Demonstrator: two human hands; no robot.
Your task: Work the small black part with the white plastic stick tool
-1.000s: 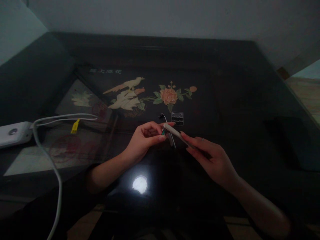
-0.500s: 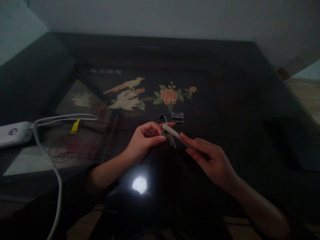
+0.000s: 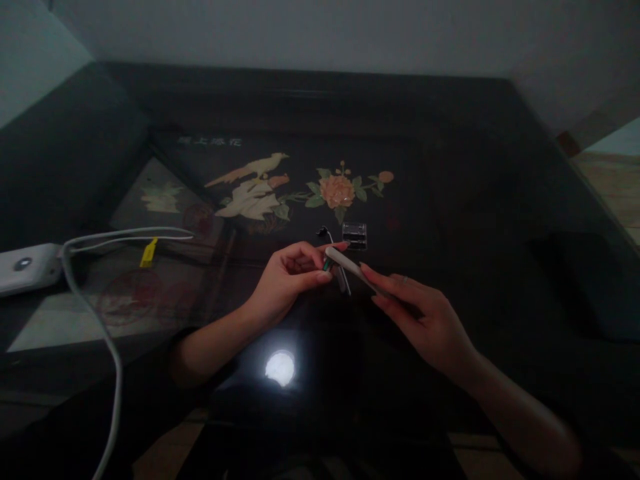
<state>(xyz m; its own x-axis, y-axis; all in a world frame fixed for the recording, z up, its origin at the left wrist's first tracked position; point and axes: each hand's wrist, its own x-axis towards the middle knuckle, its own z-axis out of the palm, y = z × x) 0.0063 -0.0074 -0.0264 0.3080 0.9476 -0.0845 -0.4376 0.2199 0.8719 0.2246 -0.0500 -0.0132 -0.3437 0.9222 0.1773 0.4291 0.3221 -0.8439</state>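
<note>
Little has changed this last second, so the work seems at a steady hold: your left hand (image 3: pixel 283 279) pinches a small green piece (image 3: pixel 327 264), your right hand (image 3: pixel 425 317) grips a pale bar (image 3: pixel 351 266), nearer than the clear case (image 3: pixel 355 236).

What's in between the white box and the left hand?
In the head view, a yellow tag and part of a pale cable lie between the white box and the left hand.

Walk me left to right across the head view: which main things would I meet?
White device, yellow tag, left hand, pale bar, right hand, then a dark flat shape too dim to name.
</note>
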